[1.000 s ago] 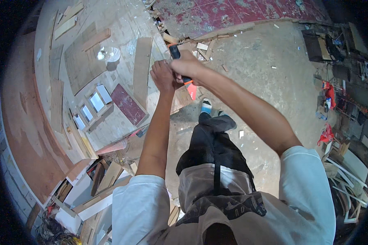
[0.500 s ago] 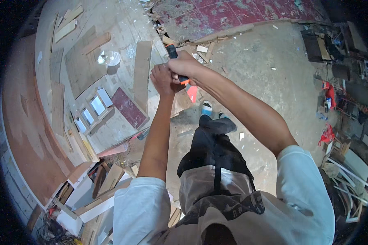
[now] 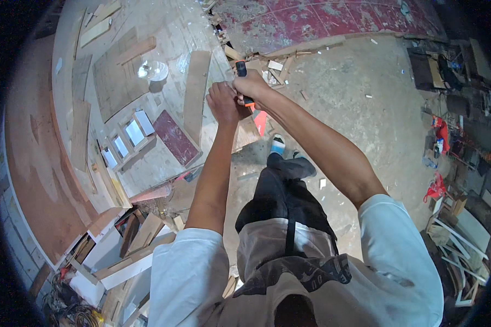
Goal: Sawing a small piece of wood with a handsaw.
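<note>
My right hand (image 3: 252,88) is wrapped round the black-and-orange handle (image 3: 241,70) of a saw. Its red blade (image 3: 260,122) shows below my fist, beside the table corner, and the rest of it is hidden. Close beside it, my left hand (image 3: 222,102) is closed with curled fingers on a small brown piece of wood (image 3: 244,112) at the edge of the worktable (image 3: 166,101). How far the fingers reach round the wood is hidden.
On the table lie a long board (image 3: 196,92), a dark red panel (image 3: 175,138), a small wooden frame (image 3: 126,140) and a lit lamp (image 3: 153,71). Offcuts (image 3: 139,237) are piled at lower left. Red bags (image 3: 435,186) and scrap line the right side.
The saw's handle and my right hand have shifted slightly, and less of the red blade shows. My left hand stays at the wood; the whole view has turned a little.
</note>
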Demonstrator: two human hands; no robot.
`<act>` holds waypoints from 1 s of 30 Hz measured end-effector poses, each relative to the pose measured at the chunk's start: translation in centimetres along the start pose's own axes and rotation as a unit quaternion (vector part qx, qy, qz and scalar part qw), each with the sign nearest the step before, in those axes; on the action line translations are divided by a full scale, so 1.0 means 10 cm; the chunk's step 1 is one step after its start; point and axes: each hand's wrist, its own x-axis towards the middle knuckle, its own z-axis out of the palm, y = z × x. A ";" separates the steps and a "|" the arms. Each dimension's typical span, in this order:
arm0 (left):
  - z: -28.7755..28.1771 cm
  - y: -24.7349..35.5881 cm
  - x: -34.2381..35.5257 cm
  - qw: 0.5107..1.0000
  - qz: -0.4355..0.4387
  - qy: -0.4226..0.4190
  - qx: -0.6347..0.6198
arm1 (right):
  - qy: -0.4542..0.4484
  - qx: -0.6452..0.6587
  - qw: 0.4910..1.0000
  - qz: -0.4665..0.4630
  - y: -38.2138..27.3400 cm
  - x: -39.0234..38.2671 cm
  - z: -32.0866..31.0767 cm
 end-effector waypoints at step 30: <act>-0.02 -0.41 -0.19 0.999 -0.021 -0.032 0.013 | -0.101 0.010 0.995 -0.010 -0.14 -0.34 0.23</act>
